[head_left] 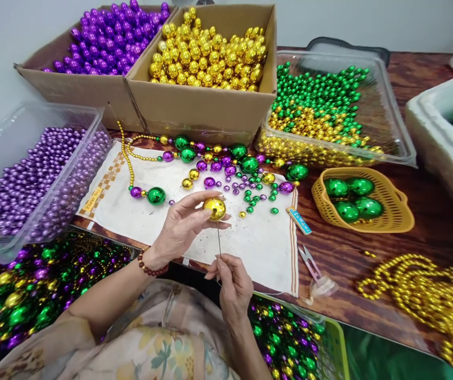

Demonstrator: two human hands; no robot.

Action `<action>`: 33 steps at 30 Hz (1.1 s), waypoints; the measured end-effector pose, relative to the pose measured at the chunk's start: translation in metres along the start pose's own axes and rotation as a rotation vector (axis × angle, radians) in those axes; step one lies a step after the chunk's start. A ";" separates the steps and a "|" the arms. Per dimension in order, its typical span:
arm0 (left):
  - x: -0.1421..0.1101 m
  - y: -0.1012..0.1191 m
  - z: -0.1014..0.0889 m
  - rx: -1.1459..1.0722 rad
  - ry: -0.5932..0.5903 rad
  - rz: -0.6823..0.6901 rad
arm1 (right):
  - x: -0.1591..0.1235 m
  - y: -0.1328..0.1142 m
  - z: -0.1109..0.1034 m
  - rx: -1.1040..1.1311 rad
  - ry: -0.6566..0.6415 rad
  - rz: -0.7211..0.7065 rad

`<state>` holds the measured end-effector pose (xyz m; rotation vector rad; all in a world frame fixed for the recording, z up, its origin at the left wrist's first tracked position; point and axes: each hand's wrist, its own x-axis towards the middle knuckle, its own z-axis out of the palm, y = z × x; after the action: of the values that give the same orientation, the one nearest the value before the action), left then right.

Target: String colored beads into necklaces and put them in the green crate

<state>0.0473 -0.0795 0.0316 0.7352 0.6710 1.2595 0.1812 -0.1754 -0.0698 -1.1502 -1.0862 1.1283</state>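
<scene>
My left hand (182, 224) pinches a shiny gold ball bead (214, 208) between thumb and fingertips above a white cloth (250, 248). My right hand (232, 282) sits just below it, fingers pinched on a thin needle (219, 240) whose tip points up into the bead. On the cloth lie loose purple, green and gold beads (230, 171) and a partly strung strand (131, 158) ending at a large green ball (156, 196).
Cardboard boxes of purple balls (111, 37) and gold balls (206, 53) stand at the back. Clear tubs hold purple beads (32, 174) and green and gold beads (321, 116). A yellow basket (363, 203) holds green balls; snips (309, 262) and gold strands (427, 295) lie to the right.
</scene>
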 end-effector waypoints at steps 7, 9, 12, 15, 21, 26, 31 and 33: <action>0.002 -0.004 -0.004 -0.034 -0.047 -0.044 | 0.004 -0.002 0.002 -0.014 0.016 -0.020; 0.004 -0.006 -0.004 -0.032 -0.032 -0.030 | 0.006 -0.002 0.002 -0.055 -0.011 -0.023; 0.009 -0.007 -0.003 -0.016 0.018 0.000 | 0.005 0.000 0.000 -0.100 -0.034 -0.021; 0.014 -0.005 -0.004 -0.006 0.071 -0.001 | -0.003 0.004 -0.003 -0.142 -0.042 -0.022; 0.018 -0.007 -0.006 0.006 0.087 -0.041 | -0.017 0.012 -0.007 -0.221 0.001 -0.090; 0.014 -0.012 -0.004 0.010 0.048 -0.037 | -0.016 0.012 -0.001 -0.172 0.037 -0.085; 0.007 -0.015 -0.004 0.071 -0.003 -0.025 | -0.008 0.011 0.005 -0.131 0.042 -0.032; 0.006 -0.015 -0.004 0.094 -0.005 -0.004 | -0.006 0.012 0.005 -0.138 0.009 -0.037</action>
<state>0.0541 -0.0757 0.0171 0.8141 0.7315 1.2287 0.1744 -0.1804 -0.0811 -1.2363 -1.1889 1.0311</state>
